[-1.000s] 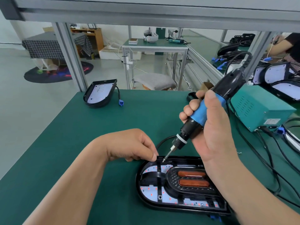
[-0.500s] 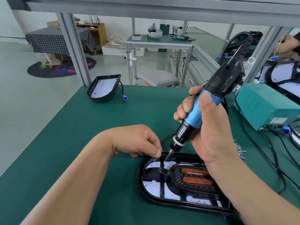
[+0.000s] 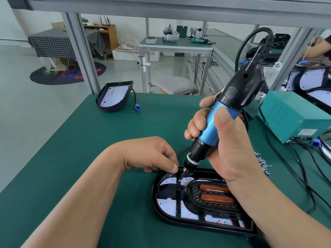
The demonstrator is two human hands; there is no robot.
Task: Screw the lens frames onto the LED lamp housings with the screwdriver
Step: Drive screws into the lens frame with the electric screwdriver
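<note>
A black oval LED lamp housing (image 3: 161,210) lies on the green bench in front of me, with a black lens frame (image 3: 177,196) and two orange bars inside it. My right hand (image 3: 227,151) grips the blue and black electric screwdriver (image 3: 215,126), tilted, with its bit tip down on the frame near the housing's upper left rim. My left hand (image 3: 152,154) rests at that rim with curled fingers, its fingertips pinched right beside the bit; whether a screw sits between them is hidden.
A second lamp housing (image 3: 114,95) with a blue connector lies at the far left of the bench. A teal power box (image 3: 293,117) with cables stands at the right. Loose screws (image 3: 263,163) lie right of my hand. More housings are stacked far right.
The screwdriver has come down and become steeper, its bit now reaching the frame. My left hand stayed at the rim, fingers closing in on the bit.
</note>
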